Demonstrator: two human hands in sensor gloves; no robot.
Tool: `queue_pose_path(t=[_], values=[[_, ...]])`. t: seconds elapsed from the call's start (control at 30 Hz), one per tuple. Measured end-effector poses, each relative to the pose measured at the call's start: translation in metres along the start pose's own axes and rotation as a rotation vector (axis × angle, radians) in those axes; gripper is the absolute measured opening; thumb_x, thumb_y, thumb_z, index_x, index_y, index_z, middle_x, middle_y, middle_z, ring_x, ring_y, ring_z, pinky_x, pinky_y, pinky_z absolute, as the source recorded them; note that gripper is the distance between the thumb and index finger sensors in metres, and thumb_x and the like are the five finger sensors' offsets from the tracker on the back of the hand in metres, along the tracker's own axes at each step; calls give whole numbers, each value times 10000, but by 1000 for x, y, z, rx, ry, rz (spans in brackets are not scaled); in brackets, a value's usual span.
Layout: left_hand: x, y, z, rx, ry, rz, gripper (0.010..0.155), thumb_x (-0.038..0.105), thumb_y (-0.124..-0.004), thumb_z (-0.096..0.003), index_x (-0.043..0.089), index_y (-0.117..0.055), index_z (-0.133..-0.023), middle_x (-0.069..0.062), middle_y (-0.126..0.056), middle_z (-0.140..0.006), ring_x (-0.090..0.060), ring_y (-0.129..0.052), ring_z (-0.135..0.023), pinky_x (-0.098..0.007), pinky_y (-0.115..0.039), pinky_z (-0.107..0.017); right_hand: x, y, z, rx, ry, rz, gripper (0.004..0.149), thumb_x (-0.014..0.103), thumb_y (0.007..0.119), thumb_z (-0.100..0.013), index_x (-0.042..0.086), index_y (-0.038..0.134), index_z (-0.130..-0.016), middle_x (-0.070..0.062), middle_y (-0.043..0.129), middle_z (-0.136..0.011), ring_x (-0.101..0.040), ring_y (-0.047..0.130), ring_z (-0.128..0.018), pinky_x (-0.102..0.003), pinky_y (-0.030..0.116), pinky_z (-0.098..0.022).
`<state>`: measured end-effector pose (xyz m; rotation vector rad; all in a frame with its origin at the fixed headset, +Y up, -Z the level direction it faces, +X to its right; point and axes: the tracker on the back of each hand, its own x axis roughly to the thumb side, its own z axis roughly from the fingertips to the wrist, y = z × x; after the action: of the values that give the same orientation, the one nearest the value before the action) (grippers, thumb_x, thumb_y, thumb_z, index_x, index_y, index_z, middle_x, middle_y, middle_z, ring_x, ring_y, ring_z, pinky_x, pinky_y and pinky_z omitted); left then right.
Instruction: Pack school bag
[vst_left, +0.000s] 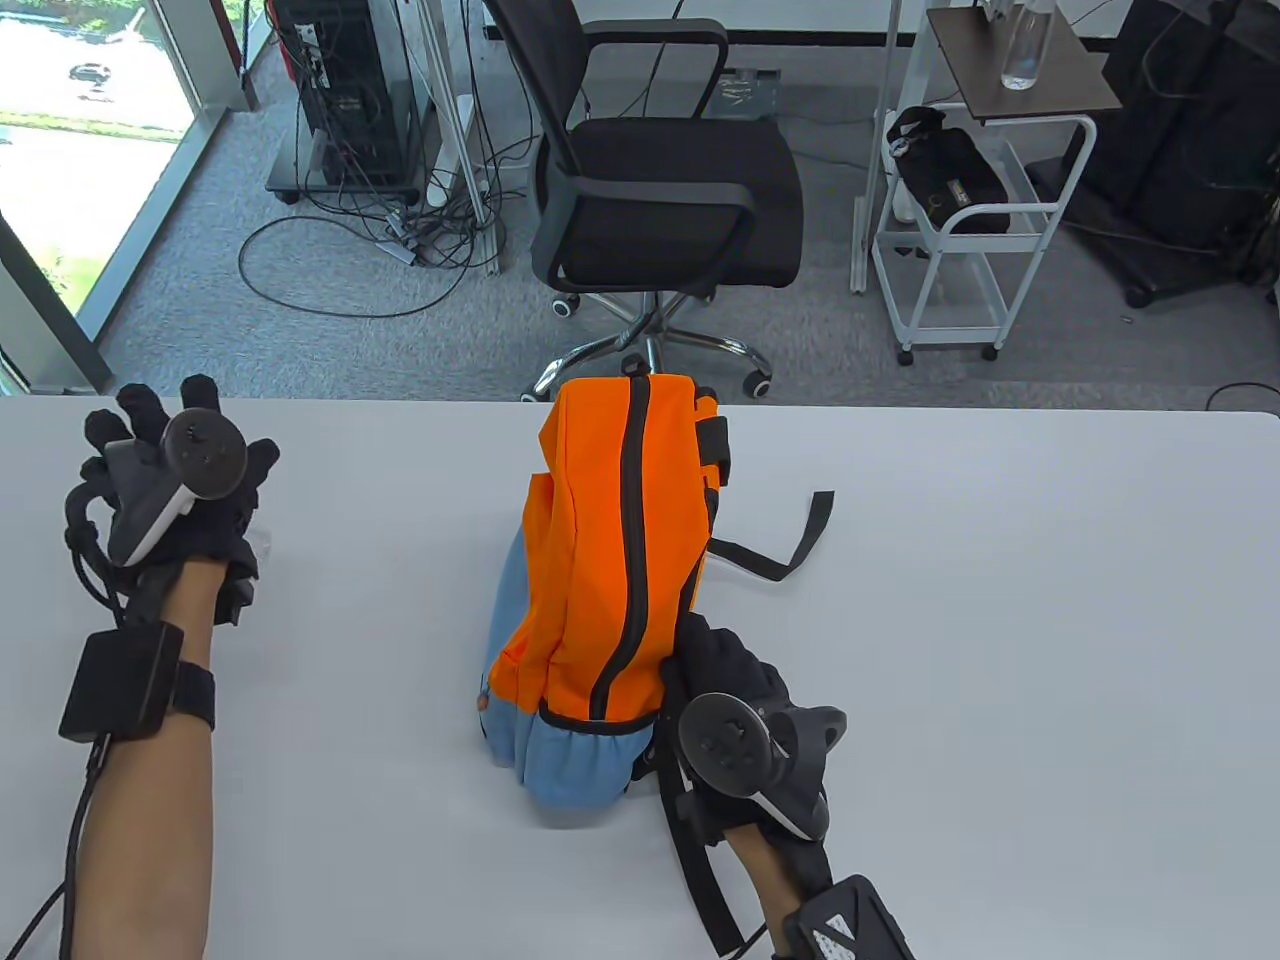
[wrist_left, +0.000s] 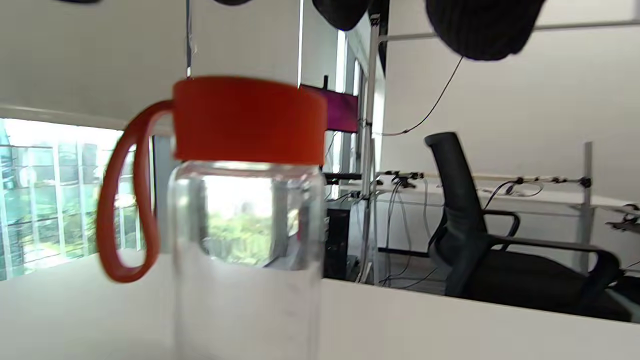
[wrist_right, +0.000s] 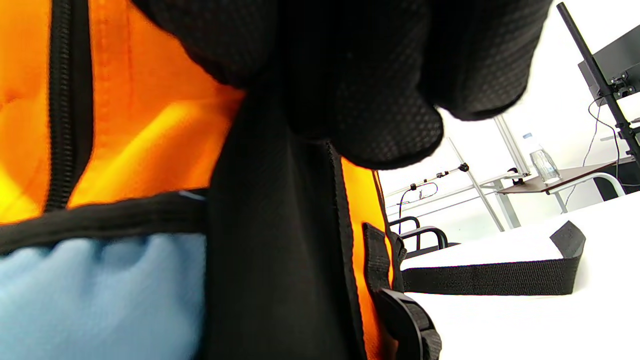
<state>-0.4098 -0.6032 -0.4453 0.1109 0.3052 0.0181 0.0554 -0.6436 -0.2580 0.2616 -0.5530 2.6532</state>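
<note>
Backpack (vst_left: 600, 570), orange with a light-blue side pocket (vst_left: 580, 765) and a closed black zipper (vst_left: 630, 540) down its upper face, stands on the white table (vst_left: 1000, 600) directly in front of the right hand's fingers. The right hand (vst_left: 730, 690) presses against the bag's near right side, above the pocket; in the right wrist view its gloved fingers (wrist_right: 350, 75) curl down onto the black back panel (wrist_right: 270, 240), apparently gripping it, though the exact hold is hidden. A loose black strap (vst_left: 790, 550) trails over the table beyond and to the right of those fingers, its free end lifted, and a second strap (vst_left: 700, 870) hangs along the wrist towards the near table edge.

The left hand (vst_left: 165, 490) is well to the left of the bag, fingers spread and pointing away from the person. Under them stands a clear water bottle (wrist_left: 245, 250) with an orange-red lid (wrist_left: 247, 120) and a matching carry loop (wrist_left: 125, 195); the left wrist view shows the fingertips (wrist_left: 480, 25) hanging above and apart from the lid, not closed on it. In the table view the bottle is almost wholly covered by the hand.

Beyond both sets of fingers, past the far table edge, stands a black office chair (vst_left: 660, 190).
</note>
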Motion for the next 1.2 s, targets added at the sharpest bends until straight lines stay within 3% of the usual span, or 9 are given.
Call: queue_pose_path(t=[0.07,0.1,0.17,0.27,0.4,0.63,0.83,1.03,1.2], values=[[-11,-17,-13,-121,66,8,870,618,-663,-523,147,-410,-1210,-486,-244,-1153,-795,-459,-951,-787,-660,-619,2,0,-2,13,-1,-7,481,290,780,-440,60,779,-862,-148,947,-661,-267,1020,-489,-514,873,-471],[-13,-23,-15,-134,72,35,905,621,-671,-520,161,-310,-1211,-487,-273,-1146,-787,-522,-946,-766,-708,-611,3,1,-2,12,-6,-3,481,289,779,-441,57,779,-862,-148,946,-663,-267,1018,-494,-515,873,-471],[-12,-25,-17,-33,61,63,876,580,-719,-515,165,-352,-1195,-471,-378,-1133,-748,-650,-922,-725,-789,-577,3,2,-2,10,-10,2,482,289,776,-441,59,775,-864,-146,944,-666,-268,1022,-485,-515,872,-471],[-10,-23,-20,-4,55,42,816,586,-727,-504,182,-413,-1140,-405,-471,-1138,-711,-676,-934,-723,-794,-581,3,2,-2,14,-6,1,482,290,775,-442,58,775,-864,-146,944,-667,-271,1020,-488,-517,872,-469],[-3,-20,-13,97,-5,35,729,554,-785,-507,195,-526,-1086,-348,-628,-1072,-549,-920,-823,-595,-926,-505,3,1,-2,28,7,-18,484,288,777,-441,52,774,-864,-152,945,-663,-270,1022,-483,-517,874,-463],[48,22,69,161,-337,15,732,597,-700,-559,184,-577,-1151,-335,-666,-1053,-495,-931,-741,-501,-921,-458,6,1,-17,20,-7,0,462,290,808,-435,54,807,-832,-155,956,-642,-280,1019,-482,-527,868,-477],[81,73,155,217,-586,303,738,624,-640,-577,154,-622,-1145,-341,-725,-1011,-465,-955,-649,-450,-921,-400,2,-5,-51,-9,-8,268,454,306,806,-430,91,806,-829,-123,959,-650,-251,1029,-496,-506,886,-489],[101,123,236,212,-818,421,794,656,-581,-597,87,-635,-1147,-334,-759,-977,-424,-956,-571,-401,-900,-359,3,-2,-36,35,-9,157,456,304,806,-434,89,800,-836,-127,953,-657,-254,1024,-501,-510,878,-494],[133,124,266,226,-938,487,825,658,-570,-590,34,-659,-1122,-340,-760,-964,-422,-951,-551,-404,-889,-341,14,3,-26,53,-34,83,458,302,808,-434,83,799,-836,-127,951,-656,-260,1018,-502,-521,862,-502]])
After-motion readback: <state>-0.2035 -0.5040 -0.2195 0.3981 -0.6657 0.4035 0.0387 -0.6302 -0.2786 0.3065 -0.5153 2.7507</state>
